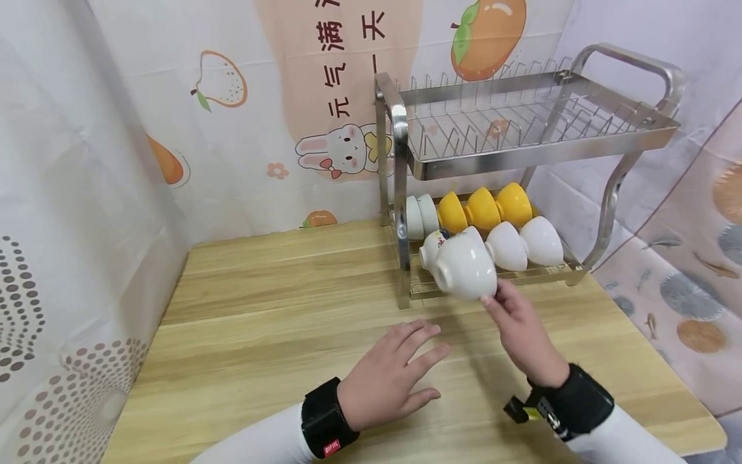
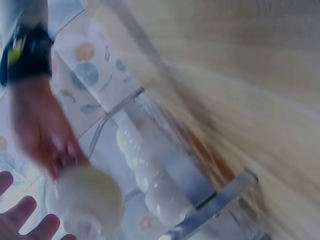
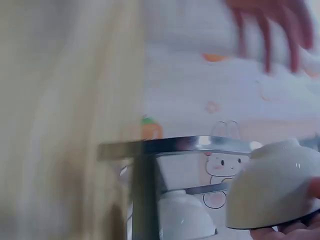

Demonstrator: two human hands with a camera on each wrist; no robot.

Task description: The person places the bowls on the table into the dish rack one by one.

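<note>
My right hand pinches the rim of a white bowl, which is tilted on its side in front of the lower rack shelf. In the right wrist view the same bowl shows its outer wall, with fingertips under the rim. My left hand hovers over the table with fingers spread and holds nothing, a little left of the bowl. Behind the held bowl, a small bowl with a coloured pattern is partly hidden. Two white bowls stand beside it on the shelf.
The two-tier metal dish rack stands at the back right of the wooden table. Yellow bowls and pale bowls line its back row. Its left upright is close to the held bowl. Printed curtains hang behind.
</note>
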